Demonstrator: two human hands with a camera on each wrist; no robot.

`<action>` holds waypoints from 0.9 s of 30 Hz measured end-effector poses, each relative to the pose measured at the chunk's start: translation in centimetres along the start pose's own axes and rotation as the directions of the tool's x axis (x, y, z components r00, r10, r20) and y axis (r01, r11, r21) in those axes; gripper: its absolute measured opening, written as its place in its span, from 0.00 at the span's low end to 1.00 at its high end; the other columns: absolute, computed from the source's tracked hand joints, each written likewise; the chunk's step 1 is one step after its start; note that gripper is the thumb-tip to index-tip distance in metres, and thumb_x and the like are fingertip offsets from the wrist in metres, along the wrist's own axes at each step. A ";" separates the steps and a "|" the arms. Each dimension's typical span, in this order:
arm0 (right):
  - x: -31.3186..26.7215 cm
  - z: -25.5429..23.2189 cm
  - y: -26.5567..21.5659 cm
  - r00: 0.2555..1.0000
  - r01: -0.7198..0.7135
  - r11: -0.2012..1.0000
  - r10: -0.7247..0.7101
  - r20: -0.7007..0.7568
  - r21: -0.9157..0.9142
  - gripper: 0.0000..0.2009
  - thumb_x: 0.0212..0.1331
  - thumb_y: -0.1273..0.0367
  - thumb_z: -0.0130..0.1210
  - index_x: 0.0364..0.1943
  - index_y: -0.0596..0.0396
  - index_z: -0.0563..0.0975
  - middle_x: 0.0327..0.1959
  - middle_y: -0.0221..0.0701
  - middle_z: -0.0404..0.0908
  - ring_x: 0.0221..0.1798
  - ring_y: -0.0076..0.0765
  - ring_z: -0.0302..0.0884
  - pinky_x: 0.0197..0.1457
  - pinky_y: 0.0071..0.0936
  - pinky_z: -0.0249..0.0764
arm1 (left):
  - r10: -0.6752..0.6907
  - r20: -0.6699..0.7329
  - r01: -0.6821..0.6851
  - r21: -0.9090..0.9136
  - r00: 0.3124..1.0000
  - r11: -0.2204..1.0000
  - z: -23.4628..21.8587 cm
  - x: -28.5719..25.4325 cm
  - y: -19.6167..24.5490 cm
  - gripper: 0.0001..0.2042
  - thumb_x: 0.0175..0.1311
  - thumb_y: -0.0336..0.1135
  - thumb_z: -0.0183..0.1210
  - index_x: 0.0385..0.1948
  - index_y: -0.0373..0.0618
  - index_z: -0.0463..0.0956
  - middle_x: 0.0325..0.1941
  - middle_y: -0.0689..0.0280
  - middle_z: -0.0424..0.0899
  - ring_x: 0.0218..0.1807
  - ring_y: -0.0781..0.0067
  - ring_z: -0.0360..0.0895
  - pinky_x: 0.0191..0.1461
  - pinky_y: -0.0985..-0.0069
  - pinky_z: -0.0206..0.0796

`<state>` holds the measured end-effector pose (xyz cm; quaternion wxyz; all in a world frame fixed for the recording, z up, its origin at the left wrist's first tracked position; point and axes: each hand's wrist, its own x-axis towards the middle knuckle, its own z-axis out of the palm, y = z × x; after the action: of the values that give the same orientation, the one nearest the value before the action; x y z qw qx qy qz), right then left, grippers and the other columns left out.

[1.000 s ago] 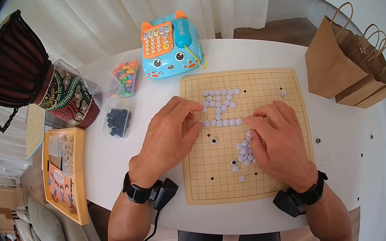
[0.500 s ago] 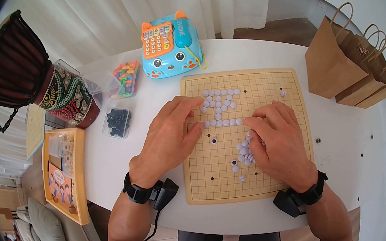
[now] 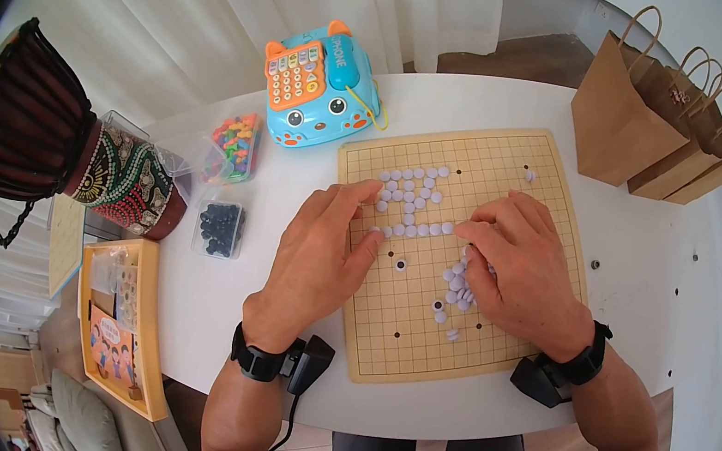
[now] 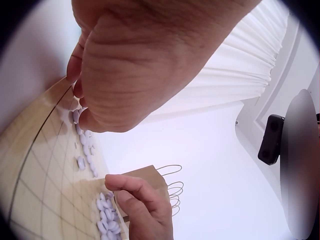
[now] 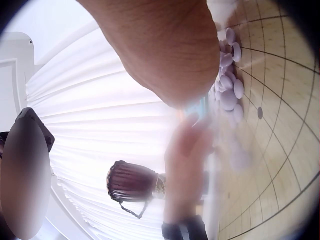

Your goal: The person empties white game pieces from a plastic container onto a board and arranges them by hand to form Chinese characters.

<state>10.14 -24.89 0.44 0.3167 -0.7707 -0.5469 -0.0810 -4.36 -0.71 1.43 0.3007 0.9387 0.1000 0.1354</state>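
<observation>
A wooden Go board (image 3: pixel 418 346) with a printed grid lies on the table. White Go stones (image 3: pixel 408 219) form a pattern of lines on its far left part, with a row along the pattern's near side. My left hand (image 3: pixel 310 251) is at the row's left end, thumb and index finger apart beside the stones. At the right end, my right hand (image 3: pixel 533 275) has its index fingertip right by the last stone, its thumb lower down. Under its palm side, partly hidden, lies a loose pile of white stones (image 3: pixel 455 282). Near it sits a stone with a dark centre (image 3: pixel 400 265).
Left of the board are a clear box of dark stones (image 3: pixel 219 230), a box of colourful pieces (image 3: pixel 236 143) and a drum (image 3: pixel 121 176). A toy phone (image 3: pixel 318 88) stands behind the board, paper bags (image 3: pixel 625 116) at the back right. One stone (image 3: pixel 530 175) lies near the far right corner.
My left index finger and thumb have shifted slightly, uncovering a little more of the stones at the row's left end. The right hand stays almost in place.
</observation>
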 end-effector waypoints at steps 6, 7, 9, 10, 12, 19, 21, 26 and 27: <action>-0.1 0.0 0.0 1.000 -0.015 1.000 0.015 0.011 -0.002 0.13 0.64 0.76 0.66 0.52 0.55 0.88 0.53 0.37 0.85 0.63 0.57 0.80 0.73 0.53 0.75 | 0.006 0.005 -0.006 -0.003 1.000 1.000 0.0 0.0 0.0 0.26 0.75 0.26 0.72 0.73 0.42 0.78 0.65 0.58 0.89 0.59 0.58 0.85 0.60 0.62 0.81; -0.1 0.1 0.0 1.000 -0.016 1.000 0.016 0.009 -0.006 0.13 0.64 0.76 0.66 0.52 0.55 0.88 0.54 0.37 0.85 0.63 0.58 0.80 0.74 0.54 0.75 | 0.006 0.005 -0.006 -0.003 1.000 1.000 0.0 0.0 0.0 0.26 0.75 0.26 0.72 0.73 0.42 0.78 0.65 0.58 0.89 0.59 0.58 0.85 0.60 0.62 0.81; -0.2 0.1 0.0 1.000 -0.021 1.000 0.021 0.016 -0.003 0.13 0.64 0.76 0.67 0.52 0.55 0.88 0.54 0.37 0.85 0.64 0.59 0.80 0.75 0.54 0.74 | -0.002 0.001 0.002 -0.029 1.000 1.000 0.0 0.0 0.0 0.26 0.74 0.25 0.72 0.72 0.42 0.78 0.65 0.57 0.89 0.58 0.58 0.86 0.57 0.63 0.81; -0.2 0.1 0.0 0.999 -0.027 1.000 0.027 0.023 -0.001 0.13 0.64 0.76 0.67 0.52 0.55 0.88 0.54 0.37 0.85 0.65 0.59 0.80 0.75 0.55 0.74 | -0.002 0.002 0.002 -0.029 1.000 1.000 0.0 0.0 0.0 0.26 0.74 0.25 0.72 0.72 0.42 0.78 0.65 0.57 0.89 0.58 0.58 0.86 0.57 0.63 0.81; -0.2 0.0 0.0 0.999 -0.026 1.000 0.026 0.022 0.000 0.13 0.64 0.76 0.67 0.52 0.55 0.88 0.54 0.37 0.85 0.65 0.59 0.80 0.76 0.55 0.74 | 0.016 -0.014 -0.016 -0.032 1.000 0.999 0.1 0.0 0.0 0.25 0.74 0.25 0.72 0.71 0.41 0.78 0.64 0.57 0.89 0.57 0.59 0.87 0.54 0.64 0.81; -0.2 0.1 0.0 0.999 -0.033 0.999 0.033 0.026 0.002 0.13 0.64 0.76 0.67 0.52 0.55 0.88 0.54 0.37 0.85 0.66 0.61 0.80 0.78 0.57 0.73 | 0.006 -0.015 -0.006 -0.031 1.000 0.999 0.1 0.0 0.1 0.24 0.74 0.25 0.72 0.70 0.40 0.79 0.61 0.56 0.88 0.57 0.58 0.87 0.54 0.64 0.81; -0.2 0.1 0.0 0.999 -0.030 1.000 0.030 0.027 0.001 0.13 0.64 0.76 0.67 0.52 0.55 0.88 0.54 0.37 0.85 0.66 0.61 0.80 0.78 0.57 0.73 | 0.015 -0.018 -0.015 -0.035 1.000 0.999 0.1 0.0 0.1 0.24 0.74 0.25 0.72 0.70 0.41 0.79 0.61 0.55 0.88 0.56 0.58 0.86 0.54 0.63 0.81; -0.2 0.1 -0.1 1.000 -0.021 1.000 0.021 0.020 -0.002 0.13 0.64 0.76 0.67 0.52 0.55 0.87 0.54 0.37 0.85 0.65 0.60 0.80 0.77 0.56 0.74 | 0.022 -0.023 -0.023 -0.036 0.999 0.999 0.1 0.0 0.1 0.24 0.74 0.25 0.72 0.70 0.41 0.79 0.61 0.55 0.88 0.56 0.57 0.86 0.55 0.63 0.81; -0.2 0.1 -0.1 1.000 -0.015 1.000 0.015 0.019 0.002 0.13 0.64 0.76 0.67 0.52 0.56 0.87 0.54 0.37 0.85 0.64 0.59 0.81 0.76 0.55 0.74 | 0.017 -0.020 -0.018 -0.037 1.000 0.999 0.0 0.0 0.1 0.25 0.74 0.25 0.72 0.70 0.41 0.79 0.61 0.55 0.88 0.56 0.57 0.86 0.55 0.63 0.81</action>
<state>9.99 -24.96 0.30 0.3128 -0.7754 -0.5440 -0.0708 -4.32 -0.84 1.48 0.3158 0.9325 0.0923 0.1491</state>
